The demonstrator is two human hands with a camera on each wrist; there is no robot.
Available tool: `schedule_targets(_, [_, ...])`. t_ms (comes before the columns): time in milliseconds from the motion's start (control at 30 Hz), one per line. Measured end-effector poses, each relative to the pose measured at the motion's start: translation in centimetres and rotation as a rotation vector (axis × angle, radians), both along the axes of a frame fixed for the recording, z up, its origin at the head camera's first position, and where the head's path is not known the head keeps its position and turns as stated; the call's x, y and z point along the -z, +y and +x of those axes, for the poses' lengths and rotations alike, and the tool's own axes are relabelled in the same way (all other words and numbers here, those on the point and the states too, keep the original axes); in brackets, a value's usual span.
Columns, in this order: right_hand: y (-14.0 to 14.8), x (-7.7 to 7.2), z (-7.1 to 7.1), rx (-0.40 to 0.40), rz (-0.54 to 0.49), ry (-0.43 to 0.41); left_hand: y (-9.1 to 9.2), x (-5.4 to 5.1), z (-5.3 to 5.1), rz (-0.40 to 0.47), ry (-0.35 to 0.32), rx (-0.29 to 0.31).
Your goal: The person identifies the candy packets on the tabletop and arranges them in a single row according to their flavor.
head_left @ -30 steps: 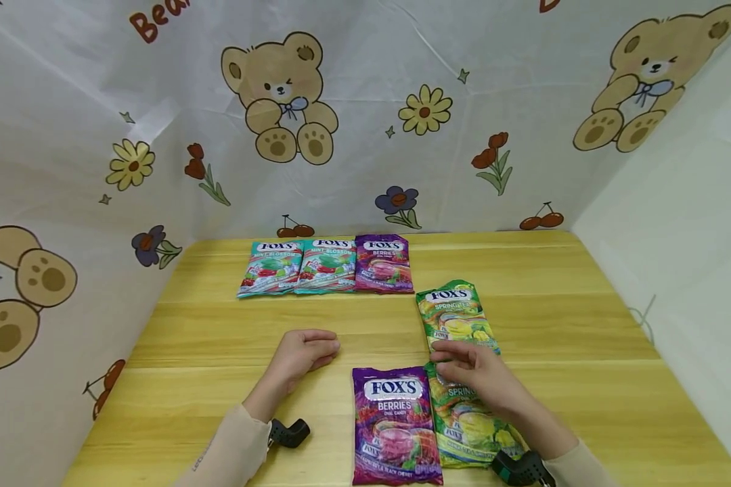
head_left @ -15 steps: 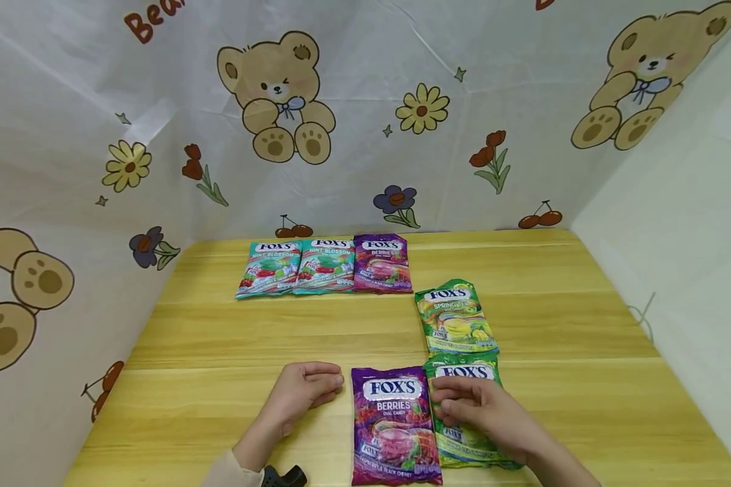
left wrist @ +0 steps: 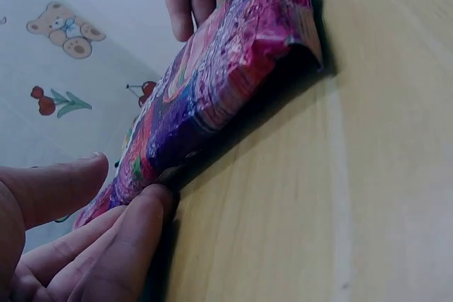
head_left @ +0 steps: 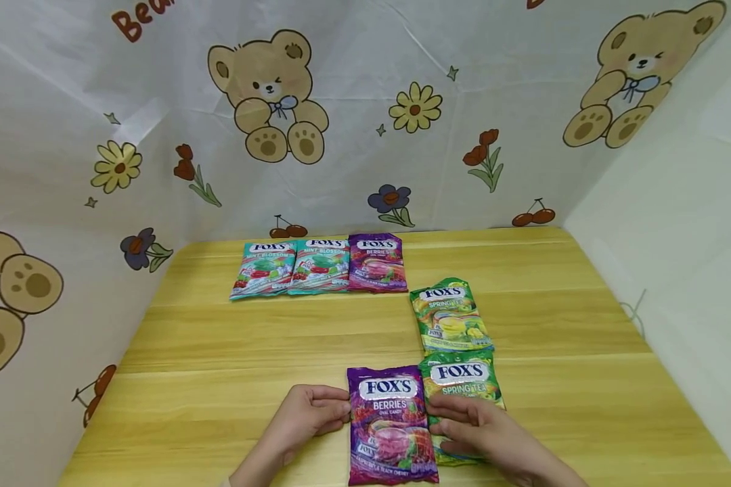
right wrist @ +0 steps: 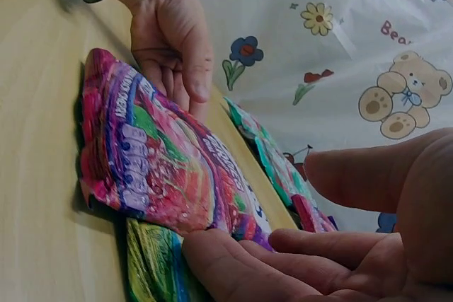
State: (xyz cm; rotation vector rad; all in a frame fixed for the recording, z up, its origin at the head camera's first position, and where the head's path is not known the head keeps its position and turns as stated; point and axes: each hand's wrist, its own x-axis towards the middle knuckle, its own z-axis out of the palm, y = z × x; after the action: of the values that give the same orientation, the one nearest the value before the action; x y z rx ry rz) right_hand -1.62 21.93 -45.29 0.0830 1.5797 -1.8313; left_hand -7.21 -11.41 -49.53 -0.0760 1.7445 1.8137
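A purple bag of Fox's Berries candy (head_left: 391,433) lies flat at the front of the table, between my two hands. My left hand (head_left: 311,416) touches its left edge with the fingertips; in the left wrist view the thumb (left wrist: 67,187) stands away from the bag. My right hand (head_left: 478,429) lies over the lower part of a green Spring Tea candy bag (head_left: 461,382), its fingertips at the purple bag's right edge. In the right wrist view those fingers (right wrist: 233,270) are fairly straight, the thumb apart. The right hand hides much of the green bag.
Another Spring Tea bag (head_left: 452,318) lies just behind the front green one. Along the back edge sit two Mint Blossom bags (head_left: 319,267) and a second Berries bag (head_left: 378,264), side by side. A bear-print sheet (head_left: 341,189) rises behind the wooden table (head_left: 231,352).
Both hands have come down toward the front. My left hand has reached the purple bag's left edge, while the right slid down over the green bag, uncovering its top.
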Motion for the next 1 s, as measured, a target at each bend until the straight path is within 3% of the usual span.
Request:
schedule_targets(500, [-1.0, 0.4, -0.2, -0.037, 0.016, 0.012, 0.4, -0.1, 1.2, 0.044, -0.021, -0.027])
schedule_targets(833, [-1.6, 0.4, 0.0, -0.053, 0.043, 0.077, 0.5, 0.0, 2.1, 0.051, 0.027, -0.037])
schedule_targets(1000, [-2.1, 0.5, 0.2, -0.040, 0.027, 0.063, 0.4, 0.0, 2.4, 0.035, 0.047, -0.050])
